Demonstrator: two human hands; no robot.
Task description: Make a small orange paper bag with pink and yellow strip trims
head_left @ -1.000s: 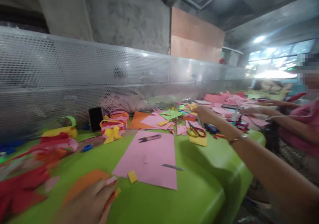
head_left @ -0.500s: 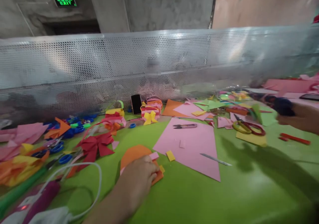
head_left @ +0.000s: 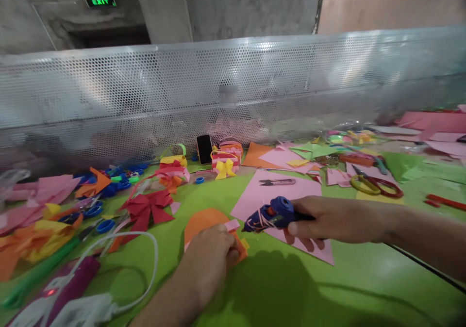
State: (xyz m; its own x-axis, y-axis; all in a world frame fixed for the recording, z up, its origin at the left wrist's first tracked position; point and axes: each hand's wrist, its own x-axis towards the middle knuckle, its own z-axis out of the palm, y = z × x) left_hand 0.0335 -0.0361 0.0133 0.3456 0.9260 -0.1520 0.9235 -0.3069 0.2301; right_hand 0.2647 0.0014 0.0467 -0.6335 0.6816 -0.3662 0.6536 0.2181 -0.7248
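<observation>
My right hand is closed around a blue hot glue gun. The glue gun's nozzle points left, near a pink paper tab at the edge of the orange paper piece. With curled fingers, my left hand grips this orange piece low at the table, covering much of it. The small pink paper tab sticks up beside my left knuckles, and a yellow bit shows at the piece's right edge. Behind the glue gun lies a pink paper sheet with thread snips on it.
Scissors and an orange-red stick lie at the right. A red paper bow and paper scraps fill the left side. A power strip with a white cable is at front left. A perforated metal barrier stands behind.
My right hand has brought the glue gun from the far right to beside my left hand. The left hand still holds the orange paper. The view has shifted slightly.
</observation>
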